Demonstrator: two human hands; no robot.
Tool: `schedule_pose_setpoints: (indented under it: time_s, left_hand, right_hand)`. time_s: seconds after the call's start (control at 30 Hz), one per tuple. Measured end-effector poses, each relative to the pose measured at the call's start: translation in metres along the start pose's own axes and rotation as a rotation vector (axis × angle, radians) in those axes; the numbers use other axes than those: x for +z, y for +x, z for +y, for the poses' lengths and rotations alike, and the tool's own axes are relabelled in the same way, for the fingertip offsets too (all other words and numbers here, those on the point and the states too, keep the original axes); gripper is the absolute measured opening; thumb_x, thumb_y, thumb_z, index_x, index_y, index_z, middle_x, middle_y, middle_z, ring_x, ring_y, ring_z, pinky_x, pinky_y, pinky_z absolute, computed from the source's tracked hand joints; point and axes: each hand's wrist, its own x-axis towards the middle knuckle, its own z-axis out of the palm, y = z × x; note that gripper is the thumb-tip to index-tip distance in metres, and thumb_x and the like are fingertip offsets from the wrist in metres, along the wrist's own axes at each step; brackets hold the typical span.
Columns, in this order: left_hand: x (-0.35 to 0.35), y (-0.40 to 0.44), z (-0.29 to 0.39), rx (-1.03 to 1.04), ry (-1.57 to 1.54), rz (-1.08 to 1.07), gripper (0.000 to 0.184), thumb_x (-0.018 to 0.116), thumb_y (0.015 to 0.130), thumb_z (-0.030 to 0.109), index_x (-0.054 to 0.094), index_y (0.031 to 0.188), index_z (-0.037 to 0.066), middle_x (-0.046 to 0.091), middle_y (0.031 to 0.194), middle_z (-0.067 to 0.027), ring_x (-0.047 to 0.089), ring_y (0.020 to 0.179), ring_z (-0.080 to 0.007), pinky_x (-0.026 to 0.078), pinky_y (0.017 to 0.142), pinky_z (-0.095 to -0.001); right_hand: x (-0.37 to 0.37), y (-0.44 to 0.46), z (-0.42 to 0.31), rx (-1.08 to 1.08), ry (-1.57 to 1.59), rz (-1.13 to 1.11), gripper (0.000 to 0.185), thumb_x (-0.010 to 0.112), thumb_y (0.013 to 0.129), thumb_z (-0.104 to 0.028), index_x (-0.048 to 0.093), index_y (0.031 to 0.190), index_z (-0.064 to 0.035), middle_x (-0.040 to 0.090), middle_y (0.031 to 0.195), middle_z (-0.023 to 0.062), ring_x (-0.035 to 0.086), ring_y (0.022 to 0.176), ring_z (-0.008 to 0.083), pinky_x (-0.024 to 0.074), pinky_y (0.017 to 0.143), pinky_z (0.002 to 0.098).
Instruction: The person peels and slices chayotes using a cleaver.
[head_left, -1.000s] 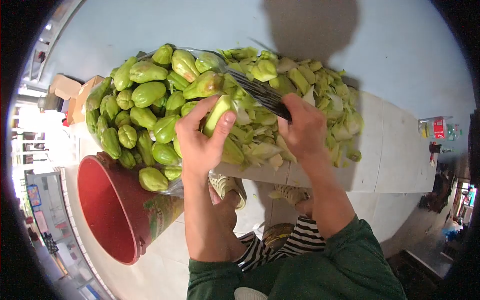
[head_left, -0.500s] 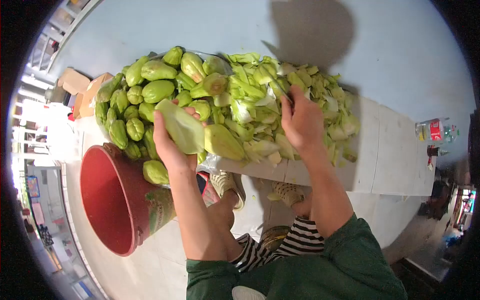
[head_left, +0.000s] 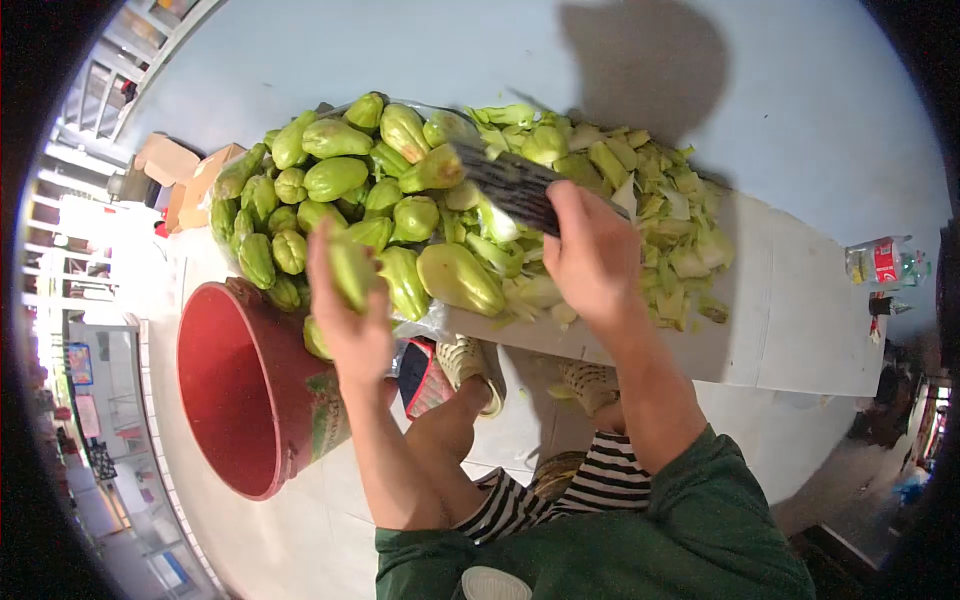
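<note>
we hold a green squash (head_left: 352,270) in our left hand (head_left: 350,335), the fingers lying along its nine o'clock side and the thumb against its four o'clock side. its top end points to eleven o'clock, and its lower part sits in the crook of the hand; blur keeps us from telling how hard the fingers press. our right hand (head_left: 598,250), at two o'clock from the left, has its fingers closed round a knife (head_left: 505,185), whose wide dark blade slants out toward ten o'clock, well apart from the squash we hold. a big squash (head_left: 460,278) rests at two o'clock from our left hand, touching neither hand. whole squashes (head_left: 335,180) heap up at twelve o'clock from it, and a red bucket (head_left: 230,390) leans at eight. from our right hand, peelings (head_left: 675,215) spread between one and three o'clock on the bench (head_left: 795,290).
</note>
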Motion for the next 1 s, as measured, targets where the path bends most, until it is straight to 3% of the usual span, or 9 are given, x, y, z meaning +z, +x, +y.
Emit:
schedule_pose_setpoints:
  time_s: [0.1,0.2,0.23,0.47,0.53,0.73,0.87,0.93,1.0]
  left_hand:
    - [0.023,0.0,0.005,0.217,0.231,-0.278,0.081,0.053,0.065,-0.01,0.044,0.141,0.017,0.06,0.111,-0.0181,0.062,0.096,-0.0329,0.052,0.086,-0.0396]
    - [0.036,0.009,0.026,0.095,0.324,-0.562,0.081,0.054,0.064,-0.01,0.045,0.14,0.015,0.06,0.11,-0.0209,0.061,0.1,-0.0381,0.05,0.088,-0.0417]
    - [0.041,0.01,0.024,0.106,0.336,-0.554,0.084,0.055,0.063,-0.006,0.045,0.14,0.026,0.055,0.088,-0.0176,0.059,0.088,-0.0395,0.05,0.075,-0.0466]
    - [0.052,0.021,0.03,0.126,0.468,-0.657,0.079,0.056,0.066,-0.001,0.046,0.138,0.027,0.056,0.081,-0.0176,0.06,0.081,-0.0407,0.05,0.072,-0.0486]
    - [0.054,0.024,0.029,0.019,0.461,-0.724,0.079,0.057,0.065,-0.004,0.046,0.138,0.023,0.063,0.099,-0.0244,0.06,0.095,-0.044,0.049,0.082,-0.0481]
    - [0.07,0.031,-0.008,0.001,0.381,-0.685,0.075,0.059,0.069,-0.004,0.045,0.139,0.019,0.064,0.106,-0.0243,0.061,0.1,-0.0422,0.049,0.085,-0.048]
    - [0.06,0.04,-0.03,0.123,0.166,-0.515,0.066,0.058,0.075,-0.005,0.045,0.138,0.011,0.065,0.11,-0.0214,0.066,0.097,-0.0363,0.053,0.083,-0.0414]
    - [0.045,0.047,-0.044,-0.366,-0.136,-0.475,0.061,0.061,0.079,0.006,0.043,0.137,0.002,0.066,0.108,-0.0249,0.068,0.094,-0.0317,0.054,0.081,-0.0375]
    - [0.012,0.049,-0.046,-0.647,-0.481,-0.283,0.05,0.053,0.087,0.01,0.043,0.134,-0.005,0.065,0.111,-0.0226,0.068,0.093,-0.0299,0.055,0.08,-0.0382]
  right_hand:
    - [0.008,-0.003,-0.006,-0.08,-0.135,-0.131,0.02,0.06,0.078,-0.007,0.053,0.097,-0.0091,0.059,0.08,0.0072,0.064,0.08,0.027,0.0493,0.066,0.0428]
    - [0.017,-0.008,-0.001,-0.154,-0.2,-0.137,0.021,0.056,0.08,-0.011,0.055,0.101,-0.0098,0.059,0.08,0.0058,0.064,0.081,0.025,0.049,0.067,0.0397]
    - [0.015,-0.007,0.0,-0.153,-0.207,-0.138,0.021,0.056,0.08,-0.011,0.055,0.101,-0.0098,0.059,0.08,0.0058,0.064,0.081,0.025,0.049,0.067,0.0397]
    - [-0.001,-0.012,0.005,-0.221,-0.256,-0.2,0.028,0.059,0.077,-0.011,0.058,0.105,-0.0101,0.057,0.079,0.003,0.062,0.078,0.0213,0.0472,0.064,0.0368]
    - [-0.003,-0.017,0.008,-0.229,-0.247,-0.193,0.031,0.06,0.074,-0.005,0.06,0.104,-0.0092,0.056,0.077,0.003,0.061,0.077,0.0212,0.0467,0.064,0.0356]
    - [-0.012,-0.031,0.02,-0.244,-0.301,-0.225,0.025,0.056,0.081,-0.016,0.056,0.105,-0.0107,0.059,0.081,0.0029,0.064,0.08,0.0216,0.0482,0.063,0.0364]
    - [-0.02,-0.029,0.023,-0.018,-0.289,-0.207,0.024,0.061,0.078,-0.012,0.055,0.101,-0.011,0.061,0.082,0.0067,0.065,0.081,0.0285,0.0511,0.067,0.0437]
    - [-0.026,-0.025,0.025,0.096,-0.259,-0.232,0.023,0.063,0.078,-0.011,0.055,0.1,-0.0108,0.061,0.083,0.0084,0.065,0.081,0.0312,0.0517,0.068,0.0461]
    - [-0.03,-0.019,0.03,0.234,-0.219,-0.216,0.026,0.066,0.079,-0.01,0.055,0.104,-0.0099,0.064,0.088,0.0114,0.065,0.081,0.0345,0.0523,0.067,0.0477]
